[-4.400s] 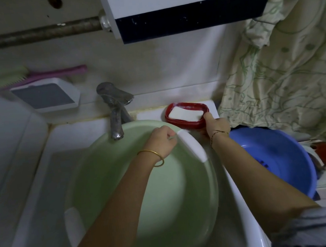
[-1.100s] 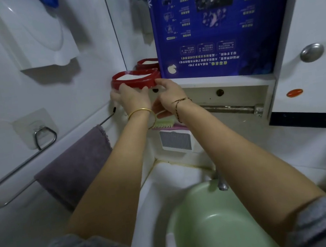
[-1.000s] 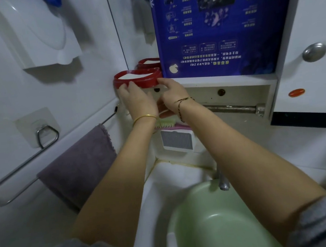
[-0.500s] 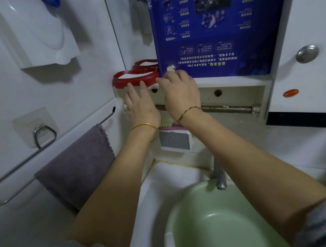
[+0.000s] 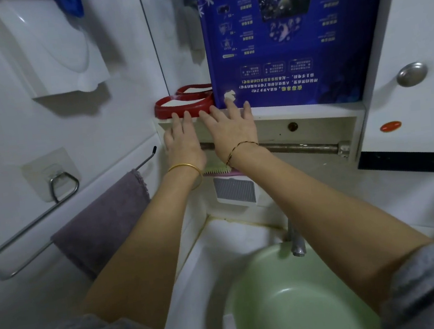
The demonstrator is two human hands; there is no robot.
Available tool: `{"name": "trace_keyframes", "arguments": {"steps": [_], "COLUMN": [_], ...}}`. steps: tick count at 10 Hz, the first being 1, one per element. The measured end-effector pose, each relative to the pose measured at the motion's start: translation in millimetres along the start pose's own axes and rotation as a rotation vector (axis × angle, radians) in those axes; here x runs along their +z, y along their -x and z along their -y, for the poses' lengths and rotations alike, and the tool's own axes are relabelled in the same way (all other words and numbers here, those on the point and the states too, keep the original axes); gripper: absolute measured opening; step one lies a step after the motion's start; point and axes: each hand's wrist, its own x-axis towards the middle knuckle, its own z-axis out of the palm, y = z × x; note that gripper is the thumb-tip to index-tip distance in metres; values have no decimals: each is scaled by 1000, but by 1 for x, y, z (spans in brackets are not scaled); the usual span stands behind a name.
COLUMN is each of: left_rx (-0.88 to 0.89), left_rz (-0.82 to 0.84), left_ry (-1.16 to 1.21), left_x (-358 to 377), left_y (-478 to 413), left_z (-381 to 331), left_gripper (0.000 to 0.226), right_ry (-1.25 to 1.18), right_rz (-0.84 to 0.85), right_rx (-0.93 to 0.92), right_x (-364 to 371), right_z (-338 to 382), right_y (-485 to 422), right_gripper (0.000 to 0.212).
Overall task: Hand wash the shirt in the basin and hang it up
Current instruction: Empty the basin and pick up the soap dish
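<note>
Red soap dish (image 5: 184, 107) on shelf (image 5: 313, 112) by blue panel (image 5: 290, 32); L hand (image 5: 183, 141) & R hand (image 5: 233, 126) grips splayed, empty.

One left hand (image 5: 183, 143), one right hand (image 5: 233, 130), one green basin (image 5: 296, 305), one tap (image 5: 296, 242), one purple towel (image 5: 102, 219).

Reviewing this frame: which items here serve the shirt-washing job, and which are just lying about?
Job in hand: green basin, tap, red soap dish on the shelf, left hand and right hand open in front of it. No shirt in view.

Lying about: purple towel on its rail, brush, blue printed panel, white wall dispenser.
</note>
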Motion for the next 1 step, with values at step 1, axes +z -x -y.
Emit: {"name": "trace_keyframes", "arguments": {"steps": [1], "left_rx": [16], "left_rz": [-20], "left_ry": [3], "left_x": [-2], "left_y": [4], "left_z": [-2], "left_gripper": [83], "right_ry": [3], "right_rz": [-31], "right_rx": [-7], "right_x": [1], "right_z": [-1], "right_y": [2], "right_gripper": [68]}}
